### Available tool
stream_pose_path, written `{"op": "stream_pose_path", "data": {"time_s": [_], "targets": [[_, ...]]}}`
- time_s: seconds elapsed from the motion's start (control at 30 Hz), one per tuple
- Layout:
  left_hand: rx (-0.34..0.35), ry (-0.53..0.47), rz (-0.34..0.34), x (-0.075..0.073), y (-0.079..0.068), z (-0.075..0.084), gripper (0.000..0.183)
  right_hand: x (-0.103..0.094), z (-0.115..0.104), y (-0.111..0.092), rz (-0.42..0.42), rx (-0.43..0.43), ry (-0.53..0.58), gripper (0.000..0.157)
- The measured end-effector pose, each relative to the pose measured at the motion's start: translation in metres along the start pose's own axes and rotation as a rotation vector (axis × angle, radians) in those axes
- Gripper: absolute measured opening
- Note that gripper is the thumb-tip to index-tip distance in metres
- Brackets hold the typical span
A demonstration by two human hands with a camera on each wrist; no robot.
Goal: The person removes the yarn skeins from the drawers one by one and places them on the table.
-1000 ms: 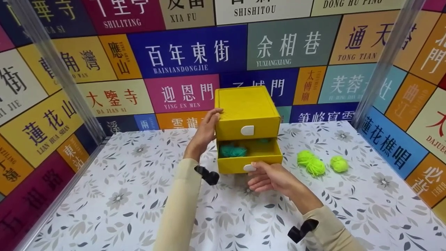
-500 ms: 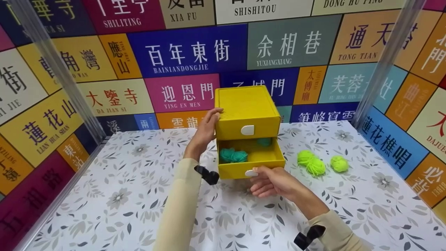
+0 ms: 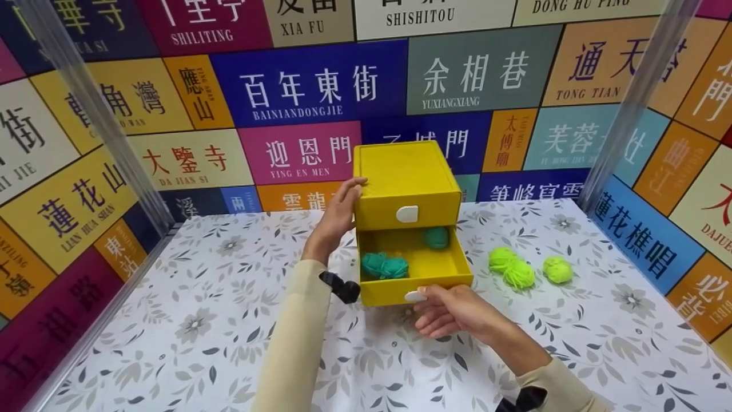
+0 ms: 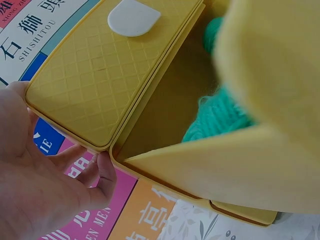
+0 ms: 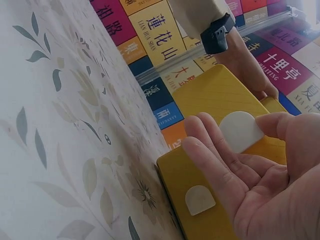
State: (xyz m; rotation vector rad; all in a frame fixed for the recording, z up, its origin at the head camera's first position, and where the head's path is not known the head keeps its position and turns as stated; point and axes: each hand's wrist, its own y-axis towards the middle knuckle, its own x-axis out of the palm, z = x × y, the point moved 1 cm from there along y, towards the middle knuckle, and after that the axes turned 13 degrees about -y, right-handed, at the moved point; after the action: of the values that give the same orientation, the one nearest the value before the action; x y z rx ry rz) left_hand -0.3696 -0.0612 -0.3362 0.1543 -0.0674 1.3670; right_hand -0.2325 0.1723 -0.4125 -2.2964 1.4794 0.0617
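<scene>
A yellow drawer cabinet (image 3: 406, 169) stands on the table with its upper drawer (image 3: 377, 213) closed. Below that, a drawer (image 3: 440, 263) is pulled well out. It holds a teal yarn bundle (image 3: 386, 265) at the front left and a teal yarn ball (image 3: 437, 237) at the back right. My right hand (image 3: 457, 312) pinches this drawer's white tab (image 3: 414, 296) between thumb and a finger; the other fingers are loosely spread. My left hand (image 3: 336, 214) rests its fingers against the cabinet's left side. The right wrist view also shows a lower white tab (image 5: 200, 200) beneath the pulled drawer.
To the right of the cabinet lie a neon-green yarn bundle (image 3: 510, 268) and a neon-green yarn ball (image 3: 557, 269). The table wears a leaf-patterned cover (image 3: 189, 326). Behind the cabinet rises a wall of colourful sign panels (image 3: 309, 86), with clear corner posts (image 3: 635, 97) at the sides.
My right hand has drawn the drawer further out towards me, showing more of the teal yarn inside. My left hand has stayed on the cabinet's side.
</scene>
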Motion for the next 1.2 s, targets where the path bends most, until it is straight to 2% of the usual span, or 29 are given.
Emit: {"op": "stream_pose_path", "data": {"time_s": [0.5,0.77,1.2], "targets": [[0.0,0.005,-0.019,0.0,0.0,0.0,0.037,0.003,0.003,-0.012,-0.034,-0.004,-0.037,0.064],[0.004,0.01,-0.027,-0.001,-0.001,-0.002,0.038,0.006,0.005,-0.018,-0.084,-0.001,-0.019,0.064],[-0.007,-0.002,0.002,-0.001,0.001,-0.002,0.036,0.009,0.002,-0.024,-0.103,-0.021,-0.051,0.065]]}}
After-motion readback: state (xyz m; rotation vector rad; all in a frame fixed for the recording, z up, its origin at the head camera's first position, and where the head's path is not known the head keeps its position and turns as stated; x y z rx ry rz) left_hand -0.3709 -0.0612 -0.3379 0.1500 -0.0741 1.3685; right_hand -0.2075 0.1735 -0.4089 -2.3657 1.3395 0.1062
